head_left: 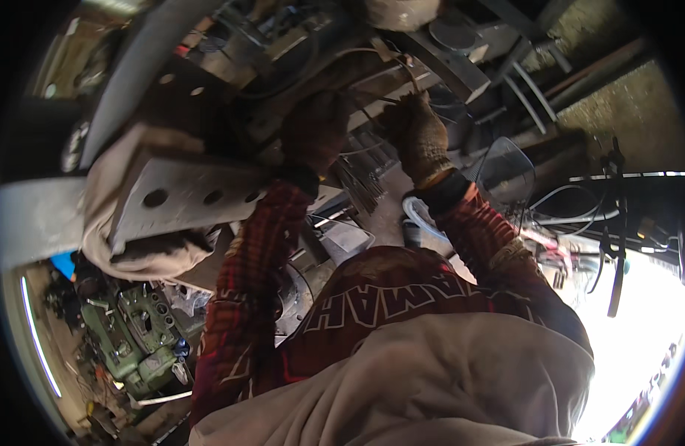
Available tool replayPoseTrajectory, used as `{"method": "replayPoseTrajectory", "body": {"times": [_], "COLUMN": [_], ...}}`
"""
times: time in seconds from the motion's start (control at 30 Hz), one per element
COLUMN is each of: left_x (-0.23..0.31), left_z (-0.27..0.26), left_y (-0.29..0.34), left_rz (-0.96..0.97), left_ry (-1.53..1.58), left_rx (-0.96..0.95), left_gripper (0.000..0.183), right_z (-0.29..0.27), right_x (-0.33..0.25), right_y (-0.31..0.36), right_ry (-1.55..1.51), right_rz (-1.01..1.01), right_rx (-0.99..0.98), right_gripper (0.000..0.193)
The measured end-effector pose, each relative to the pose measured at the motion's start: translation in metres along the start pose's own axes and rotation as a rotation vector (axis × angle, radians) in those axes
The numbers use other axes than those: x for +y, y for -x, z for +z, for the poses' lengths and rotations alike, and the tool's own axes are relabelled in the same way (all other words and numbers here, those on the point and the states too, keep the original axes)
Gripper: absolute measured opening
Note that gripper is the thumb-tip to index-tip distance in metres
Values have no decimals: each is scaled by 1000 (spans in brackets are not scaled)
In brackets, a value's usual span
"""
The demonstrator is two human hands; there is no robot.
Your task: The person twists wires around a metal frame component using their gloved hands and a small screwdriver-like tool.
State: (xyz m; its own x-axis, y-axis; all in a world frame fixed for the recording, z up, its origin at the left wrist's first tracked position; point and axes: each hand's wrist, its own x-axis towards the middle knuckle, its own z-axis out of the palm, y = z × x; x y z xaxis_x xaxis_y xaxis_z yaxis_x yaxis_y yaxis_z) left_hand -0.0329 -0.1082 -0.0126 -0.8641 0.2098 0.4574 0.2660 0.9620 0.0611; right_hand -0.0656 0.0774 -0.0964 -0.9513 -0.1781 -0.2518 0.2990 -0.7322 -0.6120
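Observation:
Both my hands wear work gloves and are raised at the upper middle, close together. My right hand [420,137], in a knitted light glove, is closed on a thin rod [412,74] that rises past its fingers. My left hand [316,130] sits in deep shadow and looks like a fist; what it grips is hidden. Beyond the hands runs a long metal bar [394,83], partly covered by them. A bundle of thin rods [359,184] lies below, between my forearms.
At left, a steel plate with round holes [183,195] rests beside a beige cloth [108,178]. A heavy grey steel piece [450,70] stands beyond my right hand. Lower left is a green machine [131,334]. A clear curved sheet [506,169] and cables [573,189] are at right.

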Motion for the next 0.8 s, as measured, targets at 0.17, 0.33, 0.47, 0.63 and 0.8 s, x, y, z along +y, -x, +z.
{"method": "replayPoseTrajectory", "body": {"times": [0.17, 0.33, 0.47, 0.63, 0.8], "left_x": [-1, 101, 140, 99, 103], "left_z": [-10, -86, -90, -104, -129], "left_y": [5, 13, 30, 56, 53], "left_rz": [-97, -53, -352, -111, 150], "left_ry": [193, 475, 714, 389, 216], "left_rx": [237, 251, -43, -118, -433], "left_gripper": [24, 31, 30, 26, 17], "right_z": [7, -11, -16, 15, 32], "right_x": [-12, 9, 16, -67, -110], "right_y": [40, 104, 129, 176, 159], "right_ry": [438, 777, 439, 1294, 1551], "right_rz": [-173, -631, -180, -642, -557], "right_rx": [124, -65, -269, -414, -608], "right_gripper": [37, 35, 34, 36, 35]}}
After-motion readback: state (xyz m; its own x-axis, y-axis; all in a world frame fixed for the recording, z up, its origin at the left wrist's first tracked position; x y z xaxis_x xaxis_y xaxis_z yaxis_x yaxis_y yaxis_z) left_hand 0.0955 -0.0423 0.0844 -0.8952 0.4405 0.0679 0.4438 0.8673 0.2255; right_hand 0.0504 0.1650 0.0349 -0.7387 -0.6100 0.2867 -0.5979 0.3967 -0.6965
